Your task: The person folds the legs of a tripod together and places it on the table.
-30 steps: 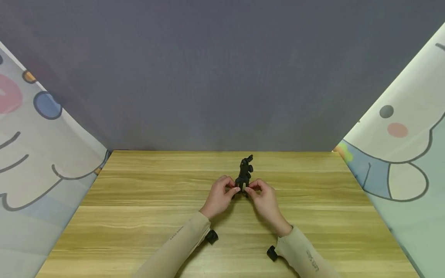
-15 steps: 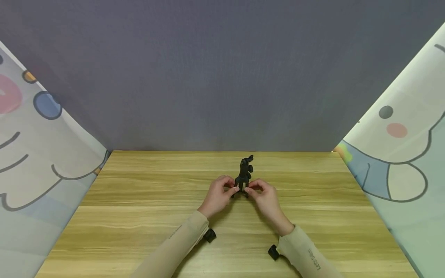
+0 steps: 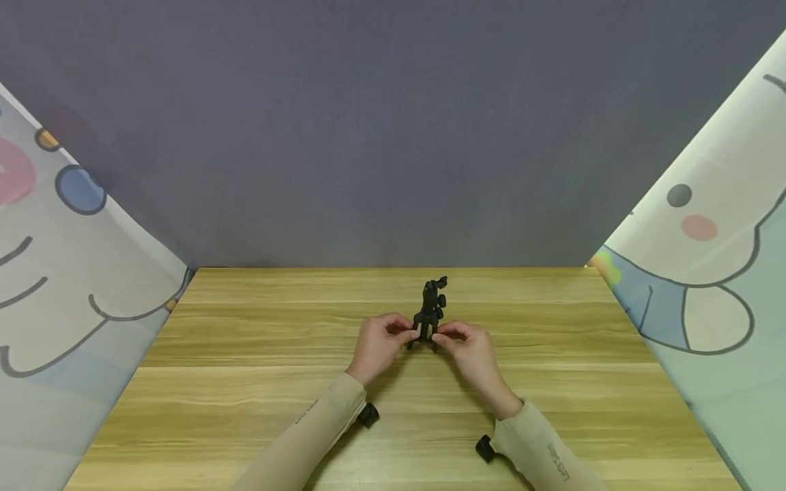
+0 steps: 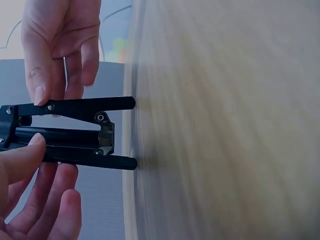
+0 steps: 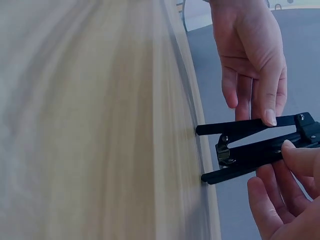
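Observation:
A small black tripod [image 3: 430,311] stands upright on the wooden table, its legs partly spread around a central column. My left hand [image 3: 376,349] pinches the leg on the left between thumb and fingers, while my right hand [image 3: 473,349] pinches the one on the right. In the left wrist view, hinged braces join the tripod legs [image 4: 112,161] to a metal bracket [image 4: 106,134] low on the column. The right wrist view has the leg feet [image 5: 206,130] against the tabletop. A third leg cannot be made out clearly.
The wooden table [image 3: 258,327] runs back to a grey wall panel [image 3: 393,136]. Cartoon-printed sheets [image 3: 718,273] slope along both sides. Black wrist devices [image 3: 368,415] hang at the beige sleeves [image 3: 313,426].
The tripod legs have swung farther apart, with a wider gap between them. My left hand has moved a little to the left, and the right hand has barely shifted.

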### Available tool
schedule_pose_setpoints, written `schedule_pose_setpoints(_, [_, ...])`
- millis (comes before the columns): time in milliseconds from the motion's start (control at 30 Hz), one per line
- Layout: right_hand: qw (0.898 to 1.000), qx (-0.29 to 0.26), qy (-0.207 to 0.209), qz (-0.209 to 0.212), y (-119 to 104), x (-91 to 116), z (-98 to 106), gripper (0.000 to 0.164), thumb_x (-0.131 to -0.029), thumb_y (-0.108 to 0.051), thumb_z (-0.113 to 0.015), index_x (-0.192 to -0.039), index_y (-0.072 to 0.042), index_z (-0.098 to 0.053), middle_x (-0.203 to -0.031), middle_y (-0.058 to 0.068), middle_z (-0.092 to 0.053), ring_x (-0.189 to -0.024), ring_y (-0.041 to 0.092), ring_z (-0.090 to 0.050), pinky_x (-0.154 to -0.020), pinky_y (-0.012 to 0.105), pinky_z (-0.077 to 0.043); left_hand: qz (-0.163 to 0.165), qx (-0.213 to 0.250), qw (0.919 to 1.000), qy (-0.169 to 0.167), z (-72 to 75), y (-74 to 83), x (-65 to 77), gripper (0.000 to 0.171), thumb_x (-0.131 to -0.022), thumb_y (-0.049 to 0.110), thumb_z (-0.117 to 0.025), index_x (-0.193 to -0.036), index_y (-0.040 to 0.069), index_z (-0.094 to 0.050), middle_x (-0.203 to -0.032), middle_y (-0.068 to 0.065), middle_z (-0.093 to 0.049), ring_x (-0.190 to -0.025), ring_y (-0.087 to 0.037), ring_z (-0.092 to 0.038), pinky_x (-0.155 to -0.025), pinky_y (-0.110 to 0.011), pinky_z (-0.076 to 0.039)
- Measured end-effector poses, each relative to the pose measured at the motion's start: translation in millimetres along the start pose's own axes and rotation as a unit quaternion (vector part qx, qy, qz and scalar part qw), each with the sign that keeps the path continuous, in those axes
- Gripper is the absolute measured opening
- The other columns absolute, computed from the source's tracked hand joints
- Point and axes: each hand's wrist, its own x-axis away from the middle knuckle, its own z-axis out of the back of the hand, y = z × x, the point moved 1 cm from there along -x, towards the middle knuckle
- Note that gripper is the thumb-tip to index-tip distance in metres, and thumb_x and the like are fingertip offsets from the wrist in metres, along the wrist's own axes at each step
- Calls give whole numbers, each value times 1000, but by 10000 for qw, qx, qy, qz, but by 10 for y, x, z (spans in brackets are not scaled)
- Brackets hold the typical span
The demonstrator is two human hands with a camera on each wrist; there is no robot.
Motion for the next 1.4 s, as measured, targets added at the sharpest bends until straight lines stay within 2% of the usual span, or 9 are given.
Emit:
schedule_pose_setpoints(200, [9998, -162, -94, -109, -13, 67, -19, 6, -85, -6, -79, -90, -9, -77, -92, 1, -74, -89, 18, -68, -77, 29, -54, 25, -19, 9998, 181, 8, -5, -21, 7, -82, 9, -83, -83, 12, -77, -81, 5, -72, -72, -7, -66, -64, -26, -55])
schedule_pose_setpoints(367, [9991, -372, -167, -81, -18, 117, -37, 12, -85, -2, -78, -96, -6, -78, -98, 4, -74, -94, 20, -69, -81, 28, -54, 102, -74, 9998, 183, 27, 8, -4, 8, -82, 11, -83, -89, 11, -79, -84, 3, -74, -75, -7, -68, -66, -24, -55])
schedule_pose_setpoints(567, [9965, -748, -340, -141, -47, 163, -39, 18, -83, 3, -78, -101, -1, -77, -102, 11, -74, -94, 23, -70, -81, 25, -55, -150, -230, 9995, -149, 69, 73, 84, 35, -76, 16, -88, -107, 5, -77, -99, -7, -75, -90, -19, -72, -74, -29, -58])
schedule_pose_setpoints(733, [9900, -1156, -803, -111, -44, 201, -61, 27, -84, 8, -74, -111, 6, -71, -109, 18, -71, -99, 29, -70, -84, 25, -54, -264, -555, 9972, -428, 72, 102, 105, 57, -73, 24, -90, -122, 4, -71, -112, -10, -72, -98, -26, -71, -78, -35, -58])
schedule_pose_setpoints(833, [9853, -1266, -1141, 92, -28, 223, -76, 32, -85, 9, -72, -117, 8, -68, -116, 22, -68, -105, 33, -68, -87, 27, -54, -228, -736, 9957, -505, 67, 99, 100, 60, -74, 26, -89, -126, 4, -68, -115, -9, -71, -100, -27, -70, -80, -35, -57])
schedule_pose_setpoints(933, [9837, -1219, -1299, 227, -15, 239, -70, 34, -86, 9, -71, -119, 7, -67, -120, 21, -67, -107, 34, -66, -88, 28, -54, -157, -800, 9950, -570, 67, 93, 95, 59, -76, 25, -88, -127, 4, -68, -117, -9, -71, -103, -27, -69, -82, -34, -56])
schedule_pose_setpoints(1167, [9869, -1051, -1218, -98, 29, 226, 39, 25, -89, 6, -70, -113, 2, -71, -112, 16, -71, -102, 26, -68, -85, 27, -54, -177, -639, 9942, -841, 105, 50, 66, 58, -81, 24, -86, -131, 4, -65, -122, -9, -69, -111, -23, -65, -87, -33, -55])
schedule_pose_setpoints(1300, [9927, -770, -896, -221, 64, 166, 111, 16, -88, 2, -73, -104, 0, -74, -103, 13, -73, -96, 22, -69, -82, 26, -54, -193, -485, 9932, -1045, 127, -8, 41, 57, -83, 23, -83, -133, 6, -63, -125, -7, -68, -113, -21, -65, -89, -31, -54])
schedule_pose_setpoints(1400, [9948, -730, -650, -301, 100, 114, 146, 15, -88, 1, -74, -103, 1, -74, -102, 13, -72, -94, 22, -68, -81, 25, -54, -196, -386, 9916, -1220, 137, -41, 15, 57, -86, 23, -81, -137, 7, -60, -128, -7, -66, -113, -22, -65, -89, -32, -54])
